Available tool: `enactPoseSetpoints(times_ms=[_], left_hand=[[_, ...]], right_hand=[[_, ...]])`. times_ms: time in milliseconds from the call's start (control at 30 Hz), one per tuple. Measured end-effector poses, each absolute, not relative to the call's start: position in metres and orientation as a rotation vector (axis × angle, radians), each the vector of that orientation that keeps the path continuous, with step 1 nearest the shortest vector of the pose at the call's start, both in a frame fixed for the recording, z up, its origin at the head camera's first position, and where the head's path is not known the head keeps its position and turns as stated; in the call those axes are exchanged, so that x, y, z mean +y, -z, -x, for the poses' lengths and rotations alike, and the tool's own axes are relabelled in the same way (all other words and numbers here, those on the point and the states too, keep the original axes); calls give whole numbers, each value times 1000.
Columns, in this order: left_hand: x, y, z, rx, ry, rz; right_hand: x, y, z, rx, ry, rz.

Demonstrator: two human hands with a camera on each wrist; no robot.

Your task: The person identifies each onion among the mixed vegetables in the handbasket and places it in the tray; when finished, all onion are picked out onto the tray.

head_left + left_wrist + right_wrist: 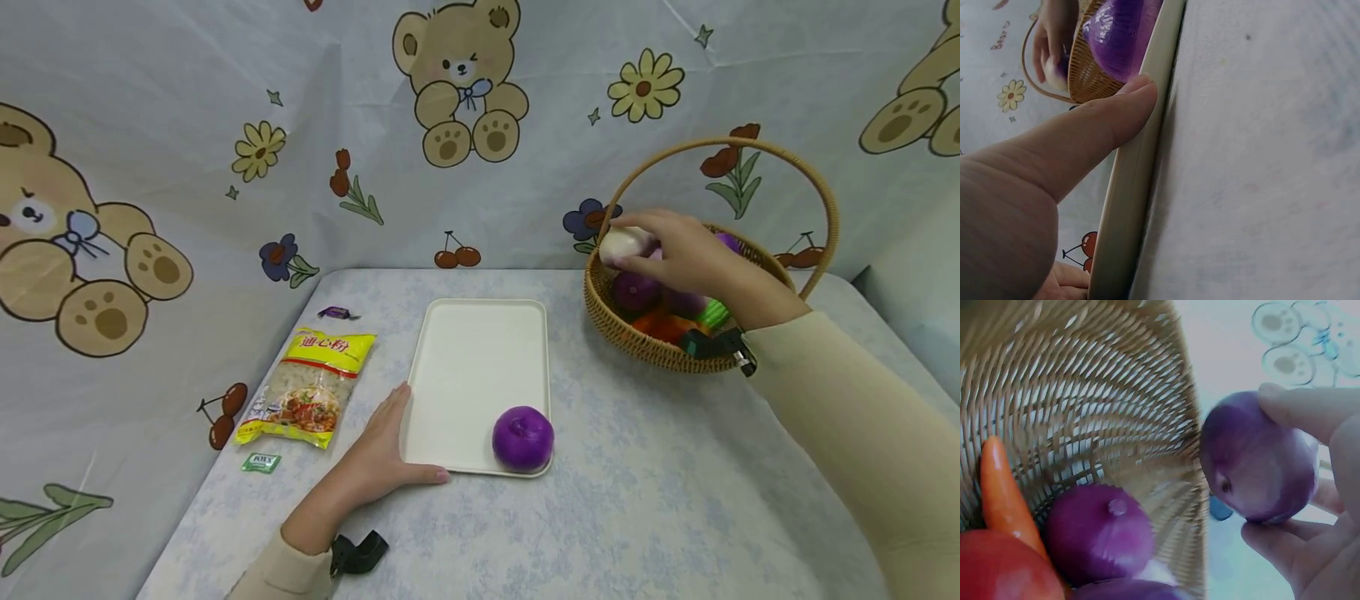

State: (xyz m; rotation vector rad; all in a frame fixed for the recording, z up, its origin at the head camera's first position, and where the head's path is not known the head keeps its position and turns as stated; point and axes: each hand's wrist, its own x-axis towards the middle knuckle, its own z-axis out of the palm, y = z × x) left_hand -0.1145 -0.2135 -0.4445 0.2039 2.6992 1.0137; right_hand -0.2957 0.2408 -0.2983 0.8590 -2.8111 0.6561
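My right hand point(678, 250) holds a purple-and-white turnip point(1260, 456) between thumb and fingers, at the left rim of the wicker basket point(637, 337). In the head view the turnip's pale side shows. My left hand point(386, 450) rests against the near left corner of a white tray point(480, 367); its fingers lie along the left edge and its thumb point(1119, 112) touches the near edge. A purple onion point(522, 438) sits in the tray's near right corner. Inside the basket are another purple onion point(1099, 534), a carrot point(1007, 494) and a red round item point(1007, 569), partly cut off.
Left of the tray lies a yellow bag of pasta point(307, 387), with a purple-wrapped sweet point(338, 313) behind it and a green packet point(261, 462) in front. The basket's tall handle point(750, 143) arches over its contents. A bear-printed cloth point(525, 217) hangs behind the table.
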Motion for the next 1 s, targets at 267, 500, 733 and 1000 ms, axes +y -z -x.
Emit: enactPoseSetpoints(times_ms=[267,500,733,1000], left_hand=[[-216,444,114,2707,-1013,-204],[-215,446,116,2707,-1013,-214],[-215,446,117,2714,-1013,-226],[-215,445,116,2706,-1020,-234]], right_hand=[[213,295,261,-2671,-765,-1038],[179,316,235,-2482,-868,-1273],[145,361,215,-2512,-1011,-1379],[130,408,213,-2530,-1132,-1374]])
